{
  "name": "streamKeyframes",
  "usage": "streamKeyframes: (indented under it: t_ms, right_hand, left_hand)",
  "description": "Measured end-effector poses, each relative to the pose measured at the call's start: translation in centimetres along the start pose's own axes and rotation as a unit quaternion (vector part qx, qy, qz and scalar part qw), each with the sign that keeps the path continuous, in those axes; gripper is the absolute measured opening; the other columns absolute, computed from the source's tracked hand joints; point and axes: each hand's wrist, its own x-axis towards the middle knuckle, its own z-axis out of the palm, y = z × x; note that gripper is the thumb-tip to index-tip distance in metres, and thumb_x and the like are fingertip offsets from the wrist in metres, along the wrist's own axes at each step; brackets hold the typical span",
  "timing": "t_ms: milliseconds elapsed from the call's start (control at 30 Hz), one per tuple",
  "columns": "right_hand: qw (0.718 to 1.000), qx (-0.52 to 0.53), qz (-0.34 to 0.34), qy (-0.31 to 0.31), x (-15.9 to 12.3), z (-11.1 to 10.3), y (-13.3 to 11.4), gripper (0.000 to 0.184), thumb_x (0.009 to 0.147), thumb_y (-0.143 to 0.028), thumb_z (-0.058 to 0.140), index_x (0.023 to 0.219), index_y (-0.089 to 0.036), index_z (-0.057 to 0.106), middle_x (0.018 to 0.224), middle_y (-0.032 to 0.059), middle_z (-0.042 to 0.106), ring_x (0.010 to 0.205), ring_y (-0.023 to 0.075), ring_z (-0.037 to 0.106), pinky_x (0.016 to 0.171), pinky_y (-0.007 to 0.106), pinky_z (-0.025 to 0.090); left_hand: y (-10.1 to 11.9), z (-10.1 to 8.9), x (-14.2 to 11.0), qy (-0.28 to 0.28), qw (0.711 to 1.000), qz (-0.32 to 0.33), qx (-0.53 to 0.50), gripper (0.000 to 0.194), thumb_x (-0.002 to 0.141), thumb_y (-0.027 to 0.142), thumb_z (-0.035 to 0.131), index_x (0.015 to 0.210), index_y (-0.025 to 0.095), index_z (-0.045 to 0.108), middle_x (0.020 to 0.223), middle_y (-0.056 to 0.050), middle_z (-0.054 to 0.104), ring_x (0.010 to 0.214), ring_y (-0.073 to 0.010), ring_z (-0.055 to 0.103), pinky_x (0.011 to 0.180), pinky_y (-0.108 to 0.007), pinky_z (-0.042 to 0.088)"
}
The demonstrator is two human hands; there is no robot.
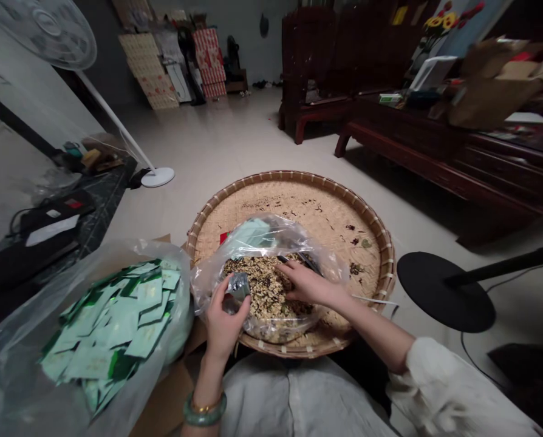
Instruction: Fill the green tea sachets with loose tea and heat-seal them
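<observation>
My left hand [223, 318] grips a small, shiny greyish-green sachet [239, 285] between thumb and fingers; its contents are unclear. A clear plastic bag [203, 285] lies open beneath both hands, holding a dried, crumbly tan-and-dark plant mix [265, 294]. Into this mix reaches my right hand [305, 284], thumb and fingers apart, fingertips partly hidden. Dark, narrow objects [310, 262] lie by its knuckles, their kind unclear. Pale green packets [253, 233] show behind the mix through the plastic. The bag rests in a round woven bamboo tray [330, 203].
To the left, a large clear bag [7, 364] holds many green sachets [121, 318], beside cardboard [166, 400]. A black round stand base [444, 291] is at right, with a cable on the floor. Further off stand a white fan [157, 176] and a dark wooden table [417, 145].
</observation>
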Motion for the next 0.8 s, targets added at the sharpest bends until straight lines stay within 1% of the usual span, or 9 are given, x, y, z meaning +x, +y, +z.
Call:
streamKeyframes:
  t_ms: [133,200,300,367,467,533,600,667,800]
  right_hand:
    - [0.998,0.052,-0.028,0.031,1.0,0.8,-1.1,0.053,0.076,-0.014,0.066,0.127,-0.02,0.052,0.112,0.0094,0.057,0.102,0.0216,0.057,0.09,0.034,0.045]
    - [0.999,0.035,-0.016,0.037,1.6,0.4,-1.7,0.064,0.074,-0.02,0.071,0.133,-0.022,0.046,0.122,0.0119,0.053,0.111,0.0253,0.052,0.094,0.038,0.043]
    - [0.999,-0.043,-0.006,-0.011,2.5,-0.1,-2.8,0.092,0.06,-0.03,0.083,0.14,-0.027,0.038,0.141,0.0149,0.038,0.123,0.0349,0.042,0.097,0.046,0.039]
    - [0.994,-0.098,-0.028,-0.051,3.3,-0.2,-3.6,0.092,0.056,-0.031,0.085,0.137,-0.027,0.043,0.139,0.0155,0.041,0.12,0.0375,0.044,0.095,0.046,0.04]
    - [0.983,-0.152,-0.066,-0.079,4.1,0.0,-4.6,0.063,0.062,-0.027,0.082,0.12,-0.023,0.06,0.117,0.0141,0.057,0.107,0.0329,0.054,0.087,0.04,0.045]
    - [0.98,-0.161,-0.081,-0.088,4.2,-0.2,-4.9,0.039,0.068,-0.021,0.075,0.106,-0.02,0.067,0.103,0.0106,0.062,0.097,0.0271,0.058,0.081,0.034,0.046]
    - [0.981,-0.15,-0.091,-0.085,3.9,-0.6,-4.7,0.029,0.071,-0.017,0.071,0.1,-0.02,0.067,0.097,0.008,0.062,0.093,0.0238,0.059,0.077,0.03,0.047]
    - [0.983,-0.144,-0.088,-0.068,3.4,-1.0,-4.3,0.042,0.069,-0.022,0.075,0.109,-0.021,0.063,0.103,0.0089,0.061,0.096,0.0258,0.059,0.078,0.031,0.047]
    - [0.985,-0.16,-0.039,-0.053,2.9,-0.6,-4.1,0.084,0.056,-0.036,0.085,0.13,-0.021,0.048,0.117,0.0151,0.055,0.102,0.0326,0.057,0.078,0.037,0.049]
  left_hand:
    - [-0.1,-0.2,-0.2,-0.004,1.0,-0.01,-0.007,0.052,0.072,0.033,0.069,0.12,0.017,0.058,0.117,-0.012,0.065,0.103,-0.0251,0.063,0.094,-0.04,0.048]
    - [-0.1,-0.4,-0.3,-0.008,1.0,-0.013,-0.006,0.052,0.072,0.033,0.068,0.121,0.018,0.057,0.117,-0.012,0.065,0.102,-0.0249,0.063,0.095,-0.04,0.048]
    - [-0.1,-0.4,-0.4,-0.012,1.0,-0.011,-0.005,0.052,0.072,0.033,0.068,0.121,0.017,0.057,0.117,-0.012,0.064,0.102,-0.0249,0.063,0.094,-0.041,0.048]
    - [0.0,-0.3,-0.3,-0.013,1.0,-0.007,-0.006,0.052,0.072,0.033,0.068,0.12,0.018,0.057,0.117,-0.012,0.064,0.101,-0.0249,0.063,0.093,-0.041,0.049]
    - [0.1,-0.3,-0.2,-0.01,1.0,0.001,0.002,0.051,0.072,0.033,0.068,0.119,0.018,0.058,0.116,-0.011,0.065,0.1,-0.0248,0.063,0.09,-0.039,0.05]
    - [0.1,-0.4,-0.2,-0.006,1.0,0.007,0.008,0.05,0.072,0.033,0.068,0.119,0.018,0.058,0.115,-0.011,0.065,0.1,-0.0249,0.063,0.089,-0.039,0.05]
    - [0.1,-0.5,-0.2,-0.003,1.0,0.01,0.01,0.05,0.071,0.033,0.068,0.118,0.018,0.059,0.115,-0.011,0.065,0.1,-0.025,0.063,0.09,-0.039,0.05]
    - [0.0,-0.5,-0.2,-0.004,1.0,0.009,0.009,0.05,0.072,0.033,0.068,0.119,0.018,0.058,0.116,-0.011,0.065,0.101,-0.0249,0.063,0.091,-0.04,0.049]
    - [0.0,-0.4,-0.1,-0.015,1.0,0.0,0.004,0.051,0.072,0.032,0.068,0.12,0.018,0.058,0.116,-0.011,0.065,0.1,-0.0243,0.063,0.092,-0.039,0.049]
